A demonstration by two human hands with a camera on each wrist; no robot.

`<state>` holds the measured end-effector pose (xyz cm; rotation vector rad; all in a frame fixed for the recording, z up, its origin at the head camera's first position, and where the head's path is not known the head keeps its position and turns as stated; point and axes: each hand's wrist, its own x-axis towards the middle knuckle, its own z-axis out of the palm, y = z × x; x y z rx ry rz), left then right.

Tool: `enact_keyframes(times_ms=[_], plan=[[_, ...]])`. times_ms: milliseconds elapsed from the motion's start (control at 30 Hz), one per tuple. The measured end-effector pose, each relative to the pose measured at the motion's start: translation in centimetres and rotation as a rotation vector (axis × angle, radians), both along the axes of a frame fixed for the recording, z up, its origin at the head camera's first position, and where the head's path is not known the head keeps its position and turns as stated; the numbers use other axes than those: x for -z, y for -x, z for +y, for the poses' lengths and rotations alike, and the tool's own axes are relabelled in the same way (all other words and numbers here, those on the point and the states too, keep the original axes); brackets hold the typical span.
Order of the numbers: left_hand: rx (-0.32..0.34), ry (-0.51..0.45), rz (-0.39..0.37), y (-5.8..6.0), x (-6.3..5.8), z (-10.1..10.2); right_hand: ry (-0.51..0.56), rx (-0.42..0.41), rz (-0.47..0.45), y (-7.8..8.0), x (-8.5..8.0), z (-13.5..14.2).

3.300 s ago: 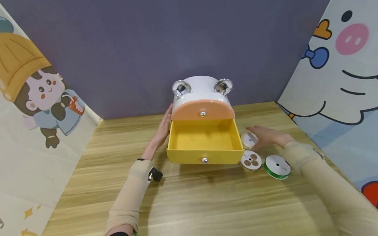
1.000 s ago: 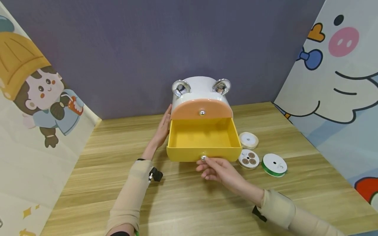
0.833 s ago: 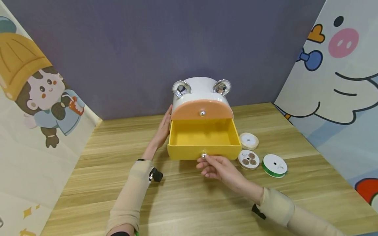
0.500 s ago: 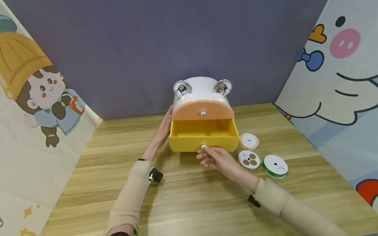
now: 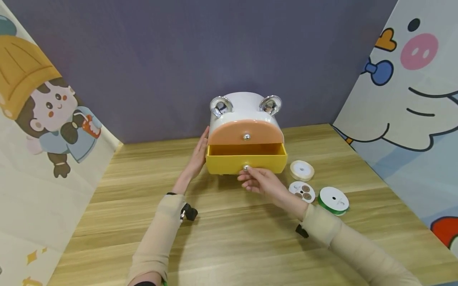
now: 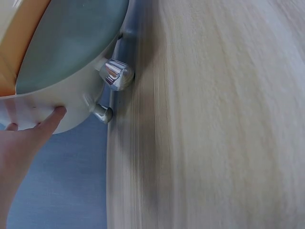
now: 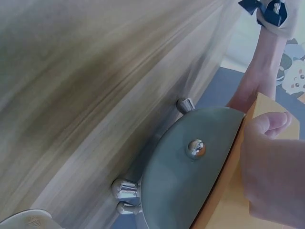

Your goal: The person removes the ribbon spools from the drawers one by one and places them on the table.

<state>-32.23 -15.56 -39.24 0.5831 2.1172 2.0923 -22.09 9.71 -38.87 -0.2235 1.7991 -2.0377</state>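
Observation:
A small white drawer cabinet (image 5: pixel 245 105) with two silver ears stands against the back wall. Its upper orange drawer (image 5: pixel 229 135) is shut, and the lower yellow drawer (image 5: pixel 222 165) sticks out partway, its inside mostly in shadow. Thumb and fingers of my right hand (image 5: pixel 266 182) pinch the silver knob (image 5: pixel 246 167) on the yellow drawer's front. My left hand (image 5: pixel 196 159) rests along the cabinet's left side with fingers straight. In the left wrist view, its fingertips touch the white side wall (image 6: pixel 78 102).
On the table (image 5: pixel 222 234), right of the cabinet, lie three ribbon spools: a cream one (image 5: pixel 301 170), one with brown dots (image 5: pixel 298 190) partly behind my right wrist, and a green one (image 5: pixel 333 200). Printed cartoon panels flank the table on both sides.
My right hand has left the cream spool and taken the yellow drawer's knob. The drawer has slid inward, toward the cabinet, with that hand. My left hand has stayed in place.

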Motion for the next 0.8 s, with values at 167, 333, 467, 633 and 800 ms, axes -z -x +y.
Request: enact_keyframes(times_ms=[167, 333, 467, 633, 800], plan=[[-0.004, 0.003, -0.022, 0.0, 0.3, 0.0, -0.002, 0.004, -0.019, 1.0, -0.1, -0.1], [-0.010, 0.000, -0.025, -0.1, 0.2, -0.1, -0.020, 0.014, -0.031, 2.0, -0.2, -0.3], [-0.005, 0.001, -0.042, -0.2, 0.2, 0.0, -0.049, 0.032, -0.038, 2.7, -0.2, -0.4], [-0.009, 0.006, -0.054, -0.1, 0.2, 0.1, -0.045, 0.039, -0.056, 3.4, -0.4, -0.3], [-0.020, 0.000, -0.052, 0.1, 0.1, 0.2, -0.027, 0.024, -0.060, 4.1, -0.5, -0.1]])
